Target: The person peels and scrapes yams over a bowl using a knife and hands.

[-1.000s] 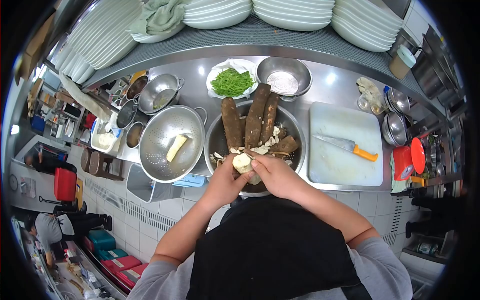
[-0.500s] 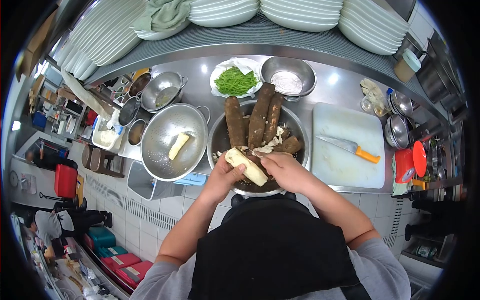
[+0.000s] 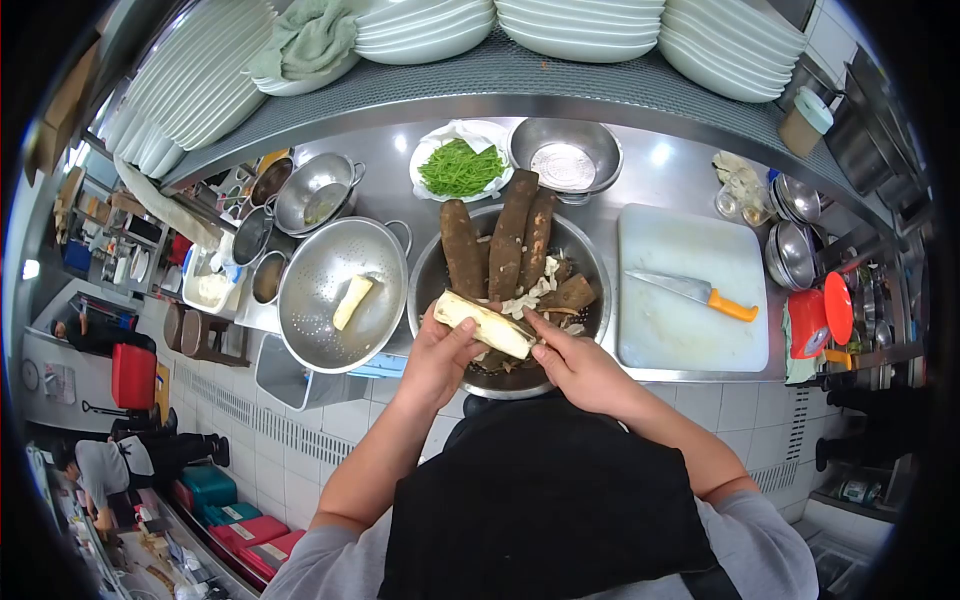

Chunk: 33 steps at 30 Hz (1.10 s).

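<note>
Over the near part of a steel bowl (image 3: pixel 597 332), my left hand (image 3: pixel 436 358) is closed round a peeled pale root (image 3: pixel 484 324). My right hand (image 3: pixel 576 368) is at the root's right end, its fingers bent; whatever tool it may hold is too small to make out. Three long brown unpeeled roots (image 3: pixel 512 235) lean in the bowl, with peelings (image 3: pixel 540 290) and a shorter brown piece (image 3: pixel 570 295) beside them. To the left, a colander (image 3: pixel 310 260) holds another peeled piece (image 3: pixel 352 302).
A knife (image 3: pixel 690 292) with an orange handle lies on the white cutting board (image 3: pixel 690 345) at right. Behind the bowl are a plate of green beans (image 3: pixel 462 168) and a steel pan (image 3: pixel 606 150). Stacked plates (image 3: pixel 580 30) stand on the shelf above. A person (image 3: pixel 100 470) is at lower left.
The peeled root has turned from end-on to lying crosswise, then slightly flatter, in my left hand. My right hand has moved to its right end.
</note>
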Motion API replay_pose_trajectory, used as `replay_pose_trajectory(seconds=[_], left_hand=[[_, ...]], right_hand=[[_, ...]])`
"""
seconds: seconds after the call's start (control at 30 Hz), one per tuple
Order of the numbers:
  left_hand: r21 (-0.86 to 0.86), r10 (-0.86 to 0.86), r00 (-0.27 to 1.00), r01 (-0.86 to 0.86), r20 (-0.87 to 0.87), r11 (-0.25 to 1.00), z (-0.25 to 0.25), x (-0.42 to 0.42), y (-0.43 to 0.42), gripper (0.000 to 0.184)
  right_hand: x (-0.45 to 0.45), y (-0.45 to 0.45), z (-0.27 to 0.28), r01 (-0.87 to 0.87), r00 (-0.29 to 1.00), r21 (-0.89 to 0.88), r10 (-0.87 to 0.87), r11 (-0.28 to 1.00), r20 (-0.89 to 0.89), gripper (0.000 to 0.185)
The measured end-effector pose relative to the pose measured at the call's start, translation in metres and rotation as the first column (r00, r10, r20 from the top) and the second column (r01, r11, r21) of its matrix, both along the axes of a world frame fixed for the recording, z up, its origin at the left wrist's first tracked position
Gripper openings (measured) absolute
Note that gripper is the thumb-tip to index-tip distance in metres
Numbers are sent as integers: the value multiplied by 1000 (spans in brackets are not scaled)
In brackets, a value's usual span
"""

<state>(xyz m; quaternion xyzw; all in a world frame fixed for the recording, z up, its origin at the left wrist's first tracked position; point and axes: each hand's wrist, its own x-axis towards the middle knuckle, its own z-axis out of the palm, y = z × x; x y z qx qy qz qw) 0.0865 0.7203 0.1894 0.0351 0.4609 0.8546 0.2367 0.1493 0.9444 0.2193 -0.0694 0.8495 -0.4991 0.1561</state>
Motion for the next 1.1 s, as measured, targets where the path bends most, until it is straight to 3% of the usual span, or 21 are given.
replay_pose_trajectory(seconds=[0.07,0.13,0.27,0.37,0.43,0.5,0.57,0.6,0.63,0.67,0.7,0.77,0.83,0.87,0.9,0.97,1.1], left_hand=[[-115,-2,1000,0,-12,993,4,1,2,40],[-145,-30,999,25,-36,989,-2,-1,0,42],[-302,-82,994,58,-66,951,-8,-4,-2,43],[-239,-100,995,100,10,966,-17,-12,-7,42],[-171,-63,997,69,39,983,-19,-9,-3,41],[-105,-29,997,36,71,994,-16,-5,6,39],[-2,166,961,-170,223,985,-7,3,19,38],[-111,250,940,-229,234,967,-6,3,26,36],[-107,252,939,-233,235,967,-4,4,26,36],[-231,203,958,-155,201,961,-1,5,27,37],[-356,149,973,-79,175,931,1,5,26,37],[-396,112,982,-44,150,917,-2,5,18,39],[-232,37,998,-24,53,972,-11,6,14,41],[-207,11,998,2,60,978,-15,5,11,44],[-207,7,998,6,60,978,-17,4,8,44],[-17,-141,989,142,54,990,-18,1,3,47],[22,-189,980,188,68,982,-23,-3,-4,45]], right_hand=[[0,0,-6,9,1000,27,-10,1000,30,53],[0,-3,-24,43,983,-104,-61,994,-175,46],[-4,-7,-29,85,993,-110,-93,990,-68,39],[-9,-11,-37,123,989,-176,-135,977,-58,36],[-14,-11,-28,163,980,-197,-137,967,143,35],[-12,-15,-15,154,987,-101,-150,983,52,35],[-11,-21,-13,147,988,-6,-148,989,-36,35],[-11,-24,-14,144,987,40,-140,989,-77,34],[-11,-24,-14,141,984,88,-130,986,-122,34],[-12,-22,-22,137,984,92,-125,986,-125,34],[-14,-16,-38,128,974,0,-126,992,-188,34],[-17,-11,-39,114,961,-97,-135,989,-241,33],[-22,0,-29,115,962,-274,-38,955,271,34],[-22,0,-22,200,912,-375,-31,905,409,33],[-24,3,-19,204,912,-375,-35,904,410,33],[-30,10,-15,302,783,-474,68,827,618,31],[-32,11,-20,224,814,-492,116,841,569,27]])
